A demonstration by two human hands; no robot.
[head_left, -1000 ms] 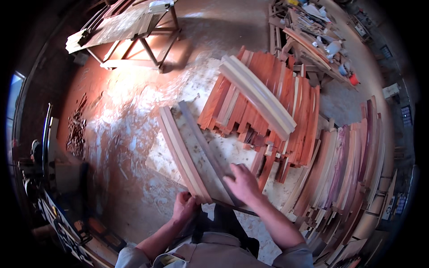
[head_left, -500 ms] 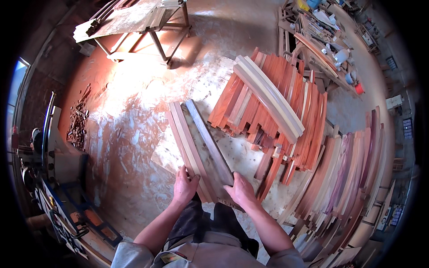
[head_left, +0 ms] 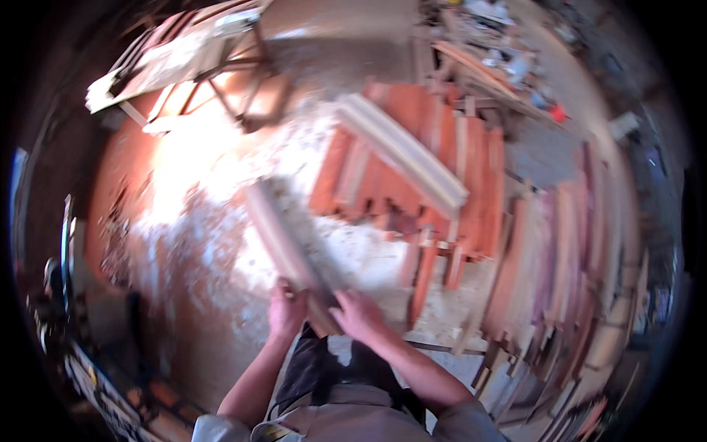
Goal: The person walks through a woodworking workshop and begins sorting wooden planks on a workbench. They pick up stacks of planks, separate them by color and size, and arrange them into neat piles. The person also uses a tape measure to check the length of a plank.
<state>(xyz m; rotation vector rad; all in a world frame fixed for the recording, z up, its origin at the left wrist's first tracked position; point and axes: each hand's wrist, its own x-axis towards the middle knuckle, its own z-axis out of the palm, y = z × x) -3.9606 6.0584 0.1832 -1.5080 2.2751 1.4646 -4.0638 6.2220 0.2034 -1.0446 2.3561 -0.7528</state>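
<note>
A bundle of long wooden strips [head_left: 283,239] slants away from me toward the upper left, its near end by my knees. My left hand [head_left: 286,311] grips the bundle's left side close to that end. On the opposite side, my right hand [head_left: 358,315] is closed against the strips, fingers at their edge. The strips lie side by side, though motion blur hides the seams between them. Ahead and to the right, a pale bundle of strips [head_left: 403,153] rests diagonally across a broad stack of reddish boards [head_left: 383,184].
Rows of mixed-colour strips [head_left: 541,258] stand at the right. A wooden work table [head_left: 166,62] is at the far left, and a cluttered bench [head_left: 490,74] at the far right. Dark machinery [head_left: 96,361] lines the left edge. Wood scraps [head_left: 114,247] litter the floor.
The greyish strip at my right hand, apart from the others before, is now against them. My right hand has moved left toward my left hand. The whole view has shifted and blurred.
</note>
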